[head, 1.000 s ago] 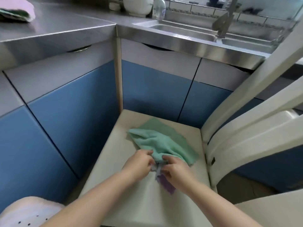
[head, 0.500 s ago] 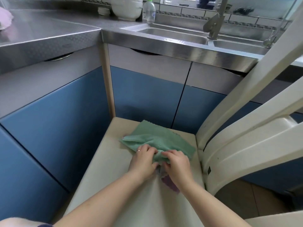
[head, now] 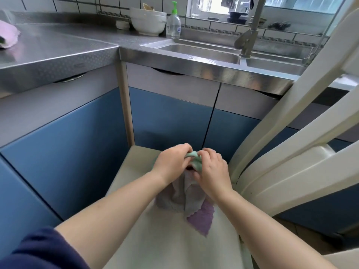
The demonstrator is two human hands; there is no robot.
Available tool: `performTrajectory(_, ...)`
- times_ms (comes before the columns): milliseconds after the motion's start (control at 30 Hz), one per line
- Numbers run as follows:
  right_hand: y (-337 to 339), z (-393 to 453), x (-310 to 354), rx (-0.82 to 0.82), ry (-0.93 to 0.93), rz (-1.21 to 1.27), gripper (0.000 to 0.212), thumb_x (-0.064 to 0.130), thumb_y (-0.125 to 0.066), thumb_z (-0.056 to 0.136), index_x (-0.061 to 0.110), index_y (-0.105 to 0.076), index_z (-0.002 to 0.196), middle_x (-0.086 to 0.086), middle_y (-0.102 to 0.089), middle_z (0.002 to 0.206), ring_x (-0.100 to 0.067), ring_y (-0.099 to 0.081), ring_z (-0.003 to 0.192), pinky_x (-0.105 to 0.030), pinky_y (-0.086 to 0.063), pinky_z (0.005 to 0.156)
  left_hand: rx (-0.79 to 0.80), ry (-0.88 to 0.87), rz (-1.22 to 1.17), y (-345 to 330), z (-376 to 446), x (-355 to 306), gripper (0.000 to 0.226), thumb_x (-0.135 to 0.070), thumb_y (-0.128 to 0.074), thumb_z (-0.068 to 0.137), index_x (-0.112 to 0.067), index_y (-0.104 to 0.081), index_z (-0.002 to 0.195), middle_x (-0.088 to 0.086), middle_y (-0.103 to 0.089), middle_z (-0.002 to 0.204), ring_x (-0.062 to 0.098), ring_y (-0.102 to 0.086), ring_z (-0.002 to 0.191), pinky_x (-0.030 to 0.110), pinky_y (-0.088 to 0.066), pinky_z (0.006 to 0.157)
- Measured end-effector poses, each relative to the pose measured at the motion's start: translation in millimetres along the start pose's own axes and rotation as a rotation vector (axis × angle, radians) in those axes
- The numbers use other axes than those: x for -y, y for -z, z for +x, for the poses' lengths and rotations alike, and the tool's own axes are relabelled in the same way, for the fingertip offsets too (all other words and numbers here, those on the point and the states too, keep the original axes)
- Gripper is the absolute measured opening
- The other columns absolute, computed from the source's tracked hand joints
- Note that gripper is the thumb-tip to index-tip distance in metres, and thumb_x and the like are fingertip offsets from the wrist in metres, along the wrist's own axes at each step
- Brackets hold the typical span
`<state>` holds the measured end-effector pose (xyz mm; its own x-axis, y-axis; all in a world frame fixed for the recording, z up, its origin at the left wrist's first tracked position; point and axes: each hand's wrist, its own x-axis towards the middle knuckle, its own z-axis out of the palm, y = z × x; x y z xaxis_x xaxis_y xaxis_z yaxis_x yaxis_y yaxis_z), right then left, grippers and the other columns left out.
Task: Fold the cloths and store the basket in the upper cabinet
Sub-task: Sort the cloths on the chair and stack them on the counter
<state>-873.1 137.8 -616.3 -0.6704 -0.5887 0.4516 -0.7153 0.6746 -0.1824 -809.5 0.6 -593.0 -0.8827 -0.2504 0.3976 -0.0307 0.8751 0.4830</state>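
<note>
A green cloth [head: 195, 161] is bunched between my two hands above the far part of a cream chair seat [head: 134, 167]. My left hand [head: 172, 162] grips its left side and my right hand [head: 210, 168] pinches its right side. Most of the green cloth is hidden by my fingers. Below my hands a pale grey cloth [head: 179, 195] hangs down onto the seat, and a purple cloth [head: 201, 219] lies under it. A pink cloth [head: 7, 34] rests on the steel counter at far left. No basket is in view.
The cream chair back [head: 291, 152] rises at the right. Blue cabinet doors [head: 167, 121] stand straight ahead under a steel counter [head: 58, 45] with a double sink [head: 204, 52], white bowls [head: 148, 21], a soap bottle [head: 173, 24] and a tap [head: 247, 35].
The green cloth lay spread on the seat; now both hands have moved forward and gathered it into a bunch. The grey cloth has come into view beneath them.
</note>
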Motion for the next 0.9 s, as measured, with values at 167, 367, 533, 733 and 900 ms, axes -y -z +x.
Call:
performTrajectory(167,45,41,11,0.031,-0.083,0.267,0.018,0.029,-0.05,0.091,0.024,-0.061,0.105,0.006,-0.056,0.098,-0.017,-0.055,0.084,-0.031,-0.043,0.069,-0.08,-0.167,0.036,40,24,-3,0.025,-0.037,-0.056,0.091,-0.014,-0.054,0.101,-0.005,-0.059,0.091,0.02,-0.055,0.076,0.032,-0.045,0.068)
performTrajectory(367,93,77,14,-0.086,0.058,0.249,0.024,0.012,-0.051,0.089,0.021,-0.068,0.102,0.002,-0.067,0.099,-0.023,-0.06,0.09,-0.034,-0.049,0.073,-0.006,-0.265,0.247,93,40,4,0.024,-0.033,-0.06,0.089,-0.011,-0.057,0.1,0.002,-0.057,0.094,0.025,-0.056,0.08,0.034,-0.045,0.064)
performTrajectory(533,116,89,23,-0.145,0.093,0.27,0.022,0.012,-0.053,0.089,0.02,-0.07,0.1,0.0,-0.07,0.099,-0.024,-0.062,0.09,-0.036,-0.05,0.076,-0.018,-0.107,0.276,135,33,17,0.028,-0.042,-0.058,0.088,-0.014,-0.056,0.084,-0.007,-0.051,0.078,0.018,-0.049,0.075,0.029,-0.033,0.058)
performTrajectory(733,123,111,31,0.026,-0.058,0.211,0.02,0.019,-0.05,0.09,0.021,-0.07,0.091,-0.001,-0.069,0.093,-0.023,-0.057,0.083,-0.029,-0.043,0.065,-0.158,0.049,0.26,180,17,38,0.015,-0.038,-0.06,0.087,-0.023,-0.062,0.087,-0.007,-0.061,0.088,0.018,-0.055,0.085,0.029,-0.036,0.064)
performTrajectory(900,137,124,60,-0.027,-0.009,0.284,0.02,0.019,-0.05,0.089,0.023,-0.06,0.072,0.003,-0.059,0.074,-0.024,-0.051,0.074,-0.029,-0.038,0.061,-0.285,0.142,0.187,223,15,50,0.011,-0.02,-0.061,0.086,-0.019,-0.069,0.093,0.003,-0.065,0.096,0.024,-0.058,0.095,0.033,-0.045,0.076)
